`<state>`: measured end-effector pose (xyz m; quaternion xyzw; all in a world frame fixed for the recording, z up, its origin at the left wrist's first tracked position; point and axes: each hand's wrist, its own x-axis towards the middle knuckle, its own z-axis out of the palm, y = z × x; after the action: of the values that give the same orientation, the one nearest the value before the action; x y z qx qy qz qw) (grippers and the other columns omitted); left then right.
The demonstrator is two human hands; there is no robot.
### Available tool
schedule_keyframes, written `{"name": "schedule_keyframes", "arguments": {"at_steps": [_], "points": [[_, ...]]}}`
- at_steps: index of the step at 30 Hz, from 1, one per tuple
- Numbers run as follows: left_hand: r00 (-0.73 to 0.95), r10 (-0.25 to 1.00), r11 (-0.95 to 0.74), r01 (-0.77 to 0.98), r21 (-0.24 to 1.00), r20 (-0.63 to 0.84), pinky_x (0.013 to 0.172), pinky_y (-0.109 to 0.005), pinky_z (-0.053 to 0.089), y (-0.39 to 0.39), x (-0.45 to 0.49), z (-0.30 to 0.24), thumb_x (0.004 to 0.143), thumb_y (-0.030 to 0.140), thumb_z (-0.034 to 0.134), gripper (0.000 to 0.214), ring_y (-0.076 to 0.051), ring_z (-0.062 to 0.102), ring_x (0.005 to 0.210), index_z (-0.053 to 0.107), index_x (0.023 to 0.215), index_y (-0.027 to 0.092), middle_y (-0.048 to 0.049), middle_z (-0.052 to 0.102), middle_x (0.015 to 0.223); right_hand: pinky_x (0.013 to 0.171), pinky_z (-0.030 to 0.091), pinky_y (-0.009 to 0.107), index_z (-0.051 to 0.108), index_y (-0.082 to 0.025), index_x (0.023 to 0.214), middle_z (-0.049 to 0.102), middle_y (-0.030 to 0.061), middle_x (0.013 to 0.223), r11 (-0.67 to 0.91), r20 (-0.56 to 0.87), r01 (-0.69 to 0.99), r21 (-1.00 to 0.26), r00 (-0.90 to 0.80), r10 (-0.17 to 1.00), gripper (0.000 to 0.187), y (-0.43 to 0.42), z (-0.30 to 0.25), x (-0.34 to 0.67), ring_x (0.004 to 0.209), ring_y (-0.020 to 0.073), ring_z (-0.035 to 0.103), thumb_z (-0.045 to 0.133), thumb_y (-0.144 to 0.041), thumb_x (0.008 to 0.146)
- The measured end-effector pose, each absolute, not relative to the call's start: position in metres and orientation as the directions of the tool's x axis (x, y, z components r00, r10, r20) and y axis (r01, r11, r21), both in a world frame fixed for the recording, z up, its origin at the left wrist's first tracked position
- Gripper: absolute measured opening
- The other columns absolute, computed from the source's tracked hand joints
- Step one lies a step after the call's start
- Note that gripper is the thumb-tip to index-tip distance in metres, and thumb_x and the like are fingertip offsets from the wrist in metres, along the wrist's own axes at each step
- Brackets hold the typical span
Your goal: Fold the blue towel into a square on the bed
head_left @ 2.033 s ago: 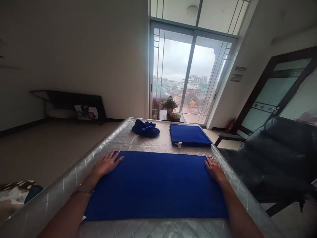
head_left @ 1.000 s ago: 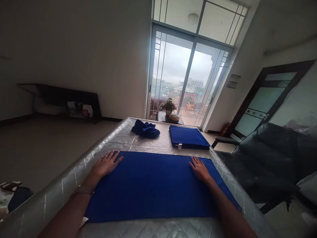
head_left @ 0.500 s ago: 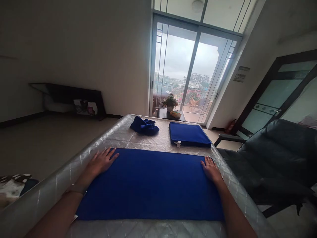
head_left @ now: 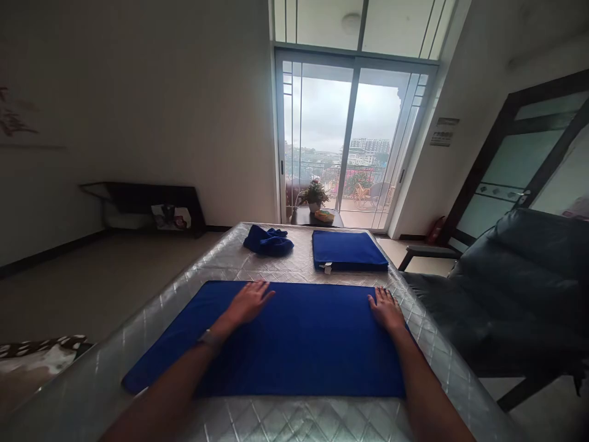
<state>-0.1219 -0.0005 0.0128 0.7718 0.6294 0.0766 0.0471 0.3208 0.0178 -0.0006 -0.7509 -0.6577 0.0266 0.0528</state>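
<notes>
The flat rectangular blue cloth (head_left: 304, 350) lies on the silver quilted mattress (head_left: 294, 420), beneath the left hand (head_left: 249, 302), spread flat toward the mattress's middle, and the right hand (head_left: 387, 310), likewise spread, nearer the mattress's right edge.

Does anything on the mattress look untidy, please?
Yes, the crumpled blue cloth near the far-left corner of the mattress: it lies bunched, while the folded blue cloth to its right and the nearest blue cloth lie flat.

- My left forearm (head_left: 168, 390) hides some of the blue cloth (head_left: 299, 344).
- My right forearm (head_left: 424, 387) does too; both are cut off below.
- I can't read the wall notice (head_left: 441, 139): too small.
- The armchair (head_left: 519, 301) is cut off at right.
</notes>
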Motion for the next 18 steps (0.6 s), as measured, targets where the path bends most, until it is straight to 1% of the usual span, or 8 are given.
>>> {"name": "schedule_keyframes", "arguments": {"at_steps": [1,3,5,8,12,15,18], "points": [[0.242,0.968,-0.249,0.952,0.176,0.062,0.12,-0.042,0.012,0.003,-0.099,0.01,0.093,0.067,0.014,0.078,-0.025,0.021,0.148,0.036,0.15,0.019,-0.0124,0.031,0.157,0.119,0.01,0.039,0.024,-0.011,0.153,0.022,0.0069,0.16,-0.132,0.033,0.985,-0.109,0.136,0.99,0.066,0.018,-0.001,0.321,0.147,0.0221,0.016,0.019,-0.047,0.098],[0.302,0.951,-0.308,0.932,0.193,0.061,0.12,-0.039,0.011,0.009,-0.061,0.005,0.092,0.068,0.012,0.079,-0.022,0.018,0.148,0.033,0.151,0.02,-0.0107,0.027,0.159,0.119,0.011,0.039,0.025,-0.011,0.153,0.022,0.0065,0.16,-0.132,0.031,0.986,-0.102,0.136,0.99,0.066,0.018,-0.001,0.321,0.147,0.0221,0.016,0.019,-0.047,0.098],[0.322,0.945,-0.326,0.922,0.208,0.052,0.12,-0.039,0.011,0.013,-0.038,-0.001,0.092,0.068,0.01,0.08,-0.022,0.015,0.149,0.029,0.153,0.02,-0.0104,0.025,0.16,0.119,0.011,0.04,0.025,-0.012,0.153,0.022,0.0064,0.16,-0.13,0.027,0.986,-0.102,0.133,0.991,0.066,0.017,-0.002,0.321,0.147,0.0224,0.016,0.019,-0.047,0.098],[0.313,0.949,-0.312,0.924,0.22,0.033,0.119,-0.043,0.011,0.016,-0.03,-0.006,0.091,0.069,0.008,0.081,-0.023,0.012,0.149,0.025,0.154,0.021,-0.0099,0.021,0.161,0.119,0.011,0.04,0.025,-0.012,0.153,0.023,0.0063,0.16,-0.123,0.035,0.987,-0.102,0.127,0.991,0.066,0.017,-0.002,0.322,0.147,0.0222,0.017,0.019,-0.047,0.098],[0.27,0.963,-0.267,0.94,0.212,0.014,0.12,-0.043,0.01,0.014,-0.057,-0.006,0.09,0.071,0.011,0.081,-0.022,0.011,0.149,0.026,0.154,0.024,-0.0072,0.018,0.162,0.119,0.011,0.039,0.025,-0.012,0.153,0.023,0.0058,0.16,-0.123,0.037,0.987,-0.101,0.127,0.991,0.066,0.017,-0.002,0.322,0.147,0.022,0.017,0.019,-0.047,0.098],[0.197,0.98,-0.193,0.962,0.194,0.002,0.12,-0.044,0.01,0.01,-0.093,-0.002,0.09,0.072,0.013,0.081,-0.024,0.012,0.149,0.026,0.153,0.022,-0.0092,0.017,0.162,0.119,0.012,0.039,0.025,-0.012,0.153,0.021,0.0055,0.16,-0.123,0.025,0.987,-0.099,0.126,0.992,0.066,0.017,-0.001,0.322,0.147,0.022,0.016,0.018,-0.047,0.098],[0.096,0.995,-0.093,0.981,0.171,-0.011,0.12,-0.046,0.01,0.005,-0.139,0.002,0.092,0.068,0.014,0.078,-0.025,0.014,0.149,0.026,0.153,0.021,-0.0114,0.02,0.161,0.119,0.012,0.039,0.023,-0.012,0.153,0.021,0.0056,0.16,-0.125,0.015,0.988,-0.087,0.127,0.992,0.066,0.017,0.0,0.322,0.147,0.0218,0.016,0.019,-0.047,0.098]]}}
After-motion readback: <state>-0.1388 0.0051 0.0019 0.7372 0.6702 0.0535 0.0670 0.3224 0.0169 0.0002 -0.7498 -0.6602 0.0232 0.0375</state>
